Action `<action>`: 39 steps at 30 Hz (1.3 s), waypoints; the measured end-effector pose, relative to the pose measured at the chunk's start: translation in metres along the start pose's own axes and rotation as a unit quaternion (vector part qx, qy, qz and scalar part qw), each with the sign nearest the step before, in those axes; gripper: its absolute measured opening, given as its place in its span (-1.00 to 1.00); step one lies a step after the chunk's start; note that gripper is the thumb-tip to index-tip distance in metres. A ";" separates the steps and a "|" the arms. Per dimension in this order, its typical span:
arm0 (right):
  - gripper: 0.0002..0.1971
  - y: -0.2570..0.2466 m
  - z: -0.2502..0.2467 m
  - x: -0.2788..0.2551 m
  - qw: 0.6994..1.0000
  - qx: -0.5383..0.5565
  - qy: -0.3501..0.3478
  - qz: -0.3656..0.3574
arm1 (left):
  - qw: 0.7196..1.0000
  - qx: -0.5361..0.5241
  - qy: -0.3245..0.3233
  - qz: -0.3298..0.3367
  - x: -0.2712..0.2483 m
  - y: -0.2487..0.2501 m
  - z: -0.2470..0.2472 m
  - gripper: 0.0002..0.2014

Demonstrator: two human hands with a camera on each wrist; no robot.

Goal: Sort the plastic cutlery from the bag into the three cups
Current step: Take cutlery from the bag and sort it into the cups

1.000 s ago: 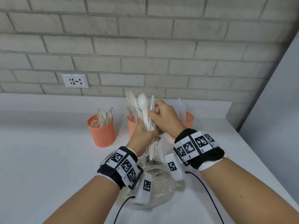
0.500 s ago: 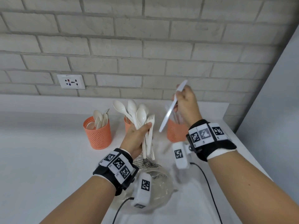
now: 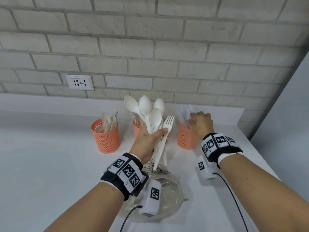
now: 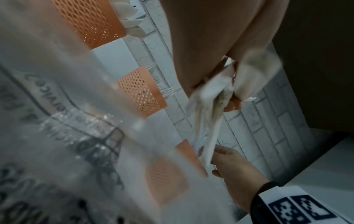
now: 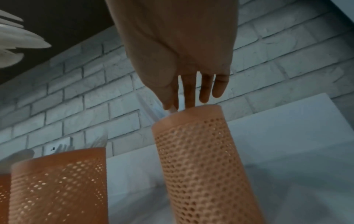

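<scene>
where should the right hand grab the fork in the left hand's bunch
Pinch the fork by its neck just below the tines, coming from the right. It sits on the bunch's right edge, head clear above the left hand, while spoons crowd its other side.

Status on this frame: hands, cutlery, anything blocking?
Left hand grips a bunch of spoons and a fork above the bag. Right hand at the right cup, fingers straight at its rim. Nothing blocking.

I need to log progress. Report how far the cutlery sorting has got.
Partly done: all three cups already hold cutlery. In hand: the right hand is at the right cup holding knives. Left: the spoons and fork gripped by the left hand.
</scene>
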State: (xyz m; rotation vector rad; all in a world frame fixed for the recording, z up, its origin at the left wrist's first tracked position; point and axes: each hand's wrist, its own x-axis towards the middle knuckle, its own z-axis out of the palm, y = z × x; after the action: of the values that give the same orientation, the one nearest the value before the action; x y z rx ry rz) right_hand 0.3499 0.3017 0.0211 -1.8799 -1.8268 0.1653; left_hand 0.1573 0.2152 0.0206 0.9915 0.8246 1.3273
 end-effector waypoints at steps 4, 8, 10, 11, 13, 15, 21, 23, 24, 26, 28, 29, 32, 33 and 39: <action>-0.72 -0.037 -0.019 -0.020 0.978 0.157 0.106 -0.089 | 0.999 -0.022 0.037 -0.001 0.002 0.003 -0.003 -0.58; -0.73 -0.075 -0.030 -0.059 0.932 0.309 -0.156 -0.107 | 0.996 -0.057 0.075 0.001 0.003 0.008 -0.004 -0.59; -0.81 -0.081 -0.020 -0.069 0.920 0.308 -0.208 -0.129 | 0.995 -0.068 0.070 0.006 0.001 0.011 -0.002 -0.63; -0.84 -0.083 -0.016 -0.070 0.919 0.313 -0.199 -0.130 | 0.995 -0.070 0.069 0.007 0.000 0.011 -0.002 -0.66; -0.85 -0.086 -0.010 -0.069 0.922 0.328 -0.168 -0.119 | 0.995 -0.069 0.073 0.008 -0.002 0.013 -0.002 -0.75; -0.85 -0.090 -0.009 -0.068 0.921 0.341 -0.152 -0.107 | 0.996 -0.063 0.070 0.011 -0.005 0.015 -0.002 -0.81; -0.89 -0.104 -0.004 -0.077 0.904 0.377 -0.185 -0.079 | 0.997 -0.048 0.061 -0.019 -0.007 0.021 -0.007 -0.76; -0.77 -0.105 -0.002 -0.080 0.895 0.389 -0.204 -0.078 | 0.997 -0.042 0.060 -0.022 -0.008 0.023 -0.008 -0.74; -0.74 -0.105 -0.002 -0.080 0.888 0.401 -0.214 -0.075 | 0.997 -0.044 0.057 -0.023 -0.008 0.023 -0.008 -0.73; -0.74 -0.105 -0.006 -0.081 0.877 0.417 -0.225 -0.075 | 0.996 -0.055 0.060 -0.021 -0.009 0.023 -0.009 -0.71; -0.82 -0.106 -0.010 -0.080 0.880 0.415 -0.217 -0.076 | 0.996 -0.061 0.062 -0.007 -0.010 0.023 -0.009 -0.72; -0.84 -0.106 -0.011 -0.080 0.884 0.411 -0.209 -0.076 | 0.997 -0.058 0.060 0.000 -0.010 0.023 -0.009 -0.75; -0.86 -0.107 -0.013 -0.079 0.901 0.383 -0.191 -0.073 | 0.998 -0.047 0.042 0.011 -0.011 0.027 -0.011 -0.81; -0.86 -0.107 -0.014 -0.079 0.903 0.379 -0.189 -0.071 | 0.998 -0.045 0.039 0.014 -0.011 0.027 -0.012 -0.81; -0.87 -0.103 -0.019 -0.078 0.886 0.413 -0.204 -0.053 | 0.998 -0.011 0.051 0.022 -0.009 0.027 -0.022 -0.85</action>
State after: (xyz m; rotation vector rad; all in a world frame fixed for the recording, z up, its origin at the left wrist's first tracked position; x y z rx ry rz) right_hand 0.2582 0.2183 0.0620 -1.1757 -1.6864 1.1738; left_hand 0.1257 0.2077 0.0365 0.9361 0.8669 1.4313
